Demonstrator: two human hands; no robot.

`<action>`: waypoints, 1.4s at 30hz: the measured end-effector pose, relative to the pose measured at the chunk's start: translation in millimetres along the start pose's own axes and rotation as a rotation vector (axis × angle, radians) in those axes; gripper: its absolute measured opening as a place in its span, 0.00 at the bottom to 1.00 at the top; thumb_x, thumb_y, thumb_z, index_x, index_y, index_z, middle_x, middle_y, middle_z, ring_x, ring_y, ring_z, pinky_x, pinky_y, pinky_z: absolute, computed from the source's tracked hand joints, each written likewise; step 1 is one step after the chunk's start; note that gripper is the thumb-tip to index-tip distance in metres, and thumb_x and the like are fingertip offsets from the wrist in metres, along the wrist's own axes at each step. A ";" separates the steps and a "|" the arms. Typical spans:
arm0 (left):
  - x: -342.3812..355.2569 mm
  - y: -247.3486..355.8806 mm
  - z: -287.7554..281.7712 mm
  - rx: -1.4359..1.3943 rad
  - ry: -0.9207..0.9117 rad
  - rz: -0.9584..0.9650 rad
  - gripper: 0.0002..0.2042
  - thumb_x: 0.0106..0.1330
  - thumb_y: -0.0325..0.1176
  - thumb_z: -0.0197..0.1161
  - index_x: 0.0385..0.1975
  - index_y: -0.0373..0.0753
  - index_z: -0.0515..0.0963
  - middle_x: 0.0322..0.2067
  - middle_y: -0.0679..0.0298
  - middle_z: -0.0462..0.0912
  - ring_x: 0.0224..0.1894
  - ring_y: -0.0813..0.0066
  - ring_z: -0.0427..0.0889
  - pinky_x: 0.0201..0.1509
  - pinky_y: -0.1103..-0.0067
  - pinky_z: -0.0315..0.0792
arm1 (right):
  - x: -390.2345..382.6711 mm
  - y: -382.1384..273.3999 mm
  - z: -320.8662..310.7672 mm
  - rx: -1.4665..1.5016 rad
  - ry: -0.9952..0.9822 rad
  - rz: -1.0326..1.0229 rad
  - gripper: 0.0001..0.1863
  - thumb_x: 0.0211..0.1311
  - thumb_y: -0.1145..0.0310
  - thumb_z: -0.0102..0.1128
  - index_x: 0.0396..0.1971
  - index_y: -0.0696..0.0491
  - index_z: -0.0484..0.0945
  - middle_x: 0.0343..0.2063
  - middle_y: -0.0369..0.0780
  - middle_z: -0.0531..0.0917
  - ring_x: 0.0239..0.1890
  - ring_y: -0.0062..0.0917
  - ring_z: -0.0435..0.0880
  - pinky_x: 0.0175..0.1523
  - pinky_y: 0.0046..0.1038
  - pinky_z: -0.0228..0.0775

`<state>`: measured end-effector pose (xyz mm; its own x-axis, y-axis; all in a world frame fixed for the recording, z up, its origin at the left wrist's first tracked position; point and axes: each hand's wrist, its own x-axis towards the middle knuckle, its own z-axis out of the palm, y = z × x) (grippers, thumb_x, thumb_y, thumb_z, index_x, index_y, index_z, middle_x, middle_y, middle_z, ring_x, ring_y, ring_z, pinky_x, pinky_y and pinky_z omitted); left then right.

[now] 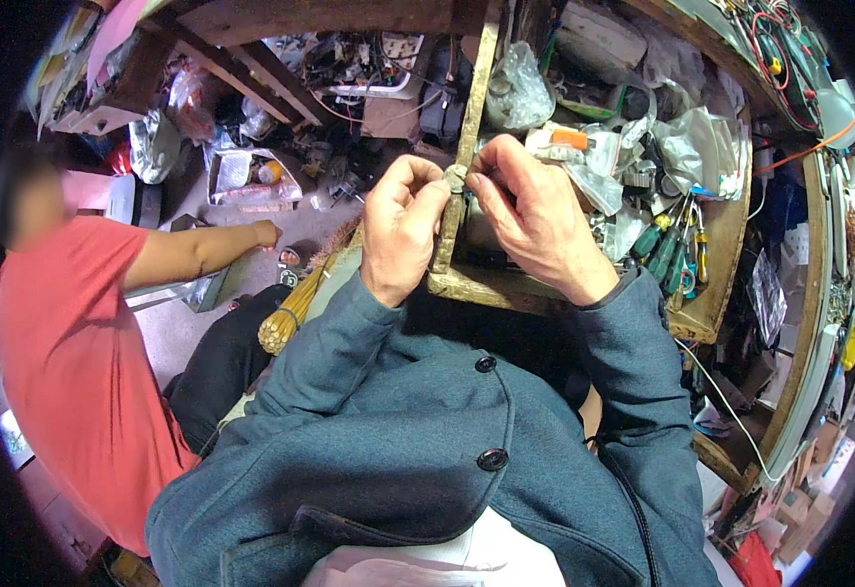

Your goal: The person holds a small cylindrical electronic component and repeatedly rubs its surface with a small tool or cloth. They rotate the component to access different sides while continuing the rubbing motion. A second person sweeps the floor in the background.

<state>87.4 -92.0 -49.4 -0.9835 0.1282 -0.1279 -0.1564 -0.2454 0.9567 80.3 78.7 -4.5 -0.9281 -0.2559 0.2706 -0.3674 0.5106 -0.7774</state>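
Observation:
Both of my hands meet over the edge of a wooden drawer [472, 117], at its near left corner. A small greyish piece [456, 178] sits between them, too small to name. My left hand [400, 223] is closed, with thumb and forefinger pinched at the piece's left side. From the right, my right hand [540, 220] pinches the same piece between thumb and fingertips, its other fingers curled. The fingers cover most of the piece.
Inside the drawer lie green-handled screwdrivers [657, 240], a yellow-handled screwdriver [701, 256], a clear plastic bag [520, 93] and an orange-topped box [570, 140]. At left, a person in a red shirt [80, 333] stretches an arm out. A bundle of thin sticks [286, 323] lies beside my left sleeve.

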 end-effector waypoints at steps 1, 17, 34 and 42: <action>-0.3 0.0 1.2 0.016 0.002 0.004 0.03 0.72 0.29 0.58 0.38 0.38 0.75 0.28 0.74 0.76 0.26 0.90 0.70 0.29 0.88 0.64 | -0.2 -0.2 0.5 -0.002 0.010 -0.009 0.07 0.64 0.74 0.61 0.36 0.57 0.71 0.22 0.49 0.80 0.26 0.48 0.82 0.29 0.41 0.72; 2.4 -2.3 2.4 0.166 0.009 0.052 0.04 0.72 0.29 0.57 0.36 0.36 0.74 0.27 0.72 0.73 0.30 0.87 0.69 0.32 0.83 0.66 | 4.3 -2.3 -1.2 -0.059 0.014 0.009 0.06 0.66 0.71 0.61 0.36 0.56 0.73 0.23 0.47 0.81 0.25 0.44 0.83 0.31 0.38 0.73; 11.9 0.2 5.8 0.226 0.068 0.137 0.07 0.73 0.33 0.57 0.38 0.35 0.74 0.28 0.73 0.75 0.32 0.89 0.70 0.34 0.84 0.68 | 0.6 -10.6 0.3 -0.087 -0.007 0.068 0.04 0.66 0.76 0.61 0.37 0.57 0.75 0.17 0.41 0.75 0.18 0.26 0.73 0.27 0.28 0.66; 12.6 21.0 -1.6 0.120 -0.058 -0.078 0.08 0.74 0.35 0.58 0.40 0.35 0.76 0.28 0.71 0.79 0.27 0.87 0.75 0.31 0.85 0.72 | 1.6 -15.6 0.6 -0.047 -0.010 0.086 0.04 0.67 0.76 0.60 0.37 0.57 0.74 0.18 0.40 0.74 0.19 0.25 0.72 0.27 0.28 0.65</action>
<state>71.6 -97.0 -31.3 -0.9612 0.1988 -0.1911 -0.2167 -0.1164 0.9693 84.5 69.8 7.7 -0.9558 -0.2175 0.1981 -0.2890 0.5686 -0.7702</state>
